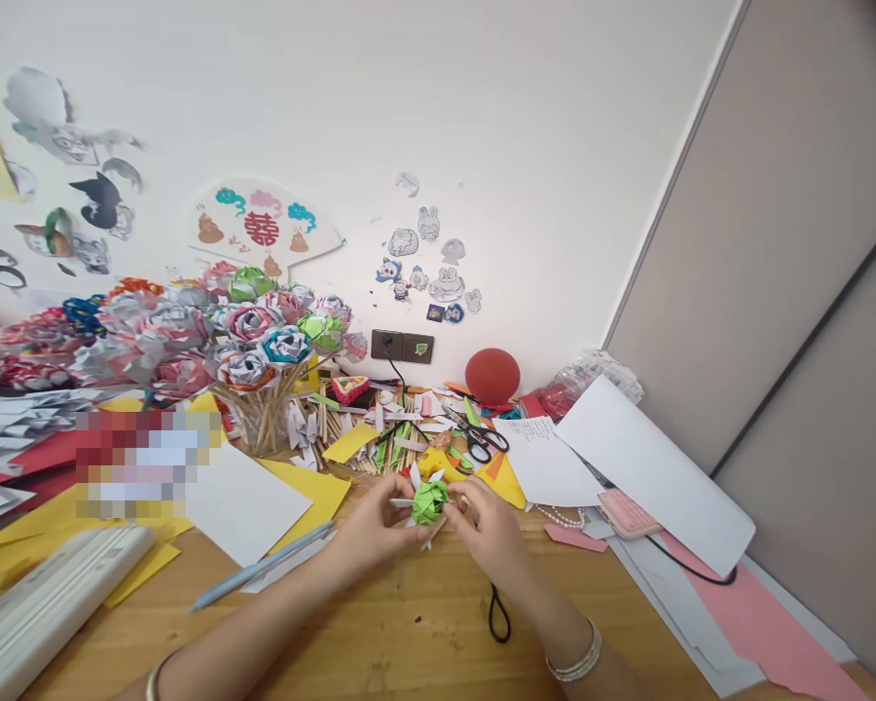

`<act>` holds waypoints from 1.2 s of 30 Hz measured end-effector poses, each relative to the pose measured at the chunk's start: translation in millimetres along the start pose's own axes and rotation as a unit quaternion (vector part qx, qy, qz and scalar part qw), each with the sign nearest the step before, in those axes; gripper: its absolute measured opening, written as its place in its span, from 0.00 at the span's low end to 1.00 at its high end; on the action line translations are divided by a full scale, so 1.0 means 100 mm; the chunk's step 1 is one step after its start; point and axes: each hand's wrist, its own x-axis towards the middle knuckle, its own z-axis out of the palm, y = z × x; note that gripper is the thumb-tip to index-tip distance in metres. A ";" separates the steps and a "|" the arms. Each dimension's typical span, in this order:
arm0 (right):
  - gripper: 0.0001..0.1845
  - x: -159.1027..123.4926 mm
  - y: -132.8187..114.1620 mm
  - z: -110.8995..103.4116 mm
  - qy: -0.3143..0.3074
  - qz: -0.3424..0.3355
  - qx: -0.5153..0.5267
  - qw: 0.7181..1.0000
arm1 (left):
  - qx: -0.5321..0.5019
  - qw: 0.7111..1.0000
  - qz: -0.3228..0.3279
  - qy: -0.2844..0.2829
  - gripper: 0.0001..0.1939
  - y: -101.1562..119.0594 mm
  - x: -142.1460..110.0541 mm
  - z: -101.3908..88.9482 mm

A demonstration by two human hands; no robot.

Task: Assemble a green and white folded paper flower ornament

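The green paper flower [430,502] is held between the left hand [380,518] and the right hand [486,523], over the wooden tabletop [386,623]. Its left side is gripped by the bent fingers and thumb of the left hand. Its right edge is pinched by the fingertips of the right hand. White paper tips [416,475] can be seen poking out of its top. What lies under the fingers is hidden.

To the near right of the green paper flower, a black cord loop [497,618] is seen. To its near left, a blue-gray pen [263,567] is laid down, and past that a white sheet [248,501] is placed on yellow paper [313,495].

Behind the green paper flower and a bit to the right, black-handled scissors [488,444] are left among paper scraps, with a red ball [492,376] set farther back. Behind it to the left, many folded paper flowers [252,326] are bunched on sticks. Well to its right, a small pink box [630,513] is partly covered by a big white sheet [657,472], and pink paper [766,623] is spread nearer.
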 end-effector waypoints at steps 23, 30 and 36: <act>0.15 0.02 -0.01 -0.14 -0.037 0.012 0.117 0.992 | -0.258 0.958 -0.118 -0.043 0.34 0.04 -0.04 0.03; 0.15 0.02 0.02 -0.12 0.003 -0.027 0.095 0.995 | -0.220 0.969 -0.114 0.018 0.33 0.03 -0.02 0.01; 0.12 -0.04 0.04 0.01 0.017 0.003 0.108 0.994 | -0.130 0.982 -0.117 0.076 0.33 -0.02 0.00 -0.02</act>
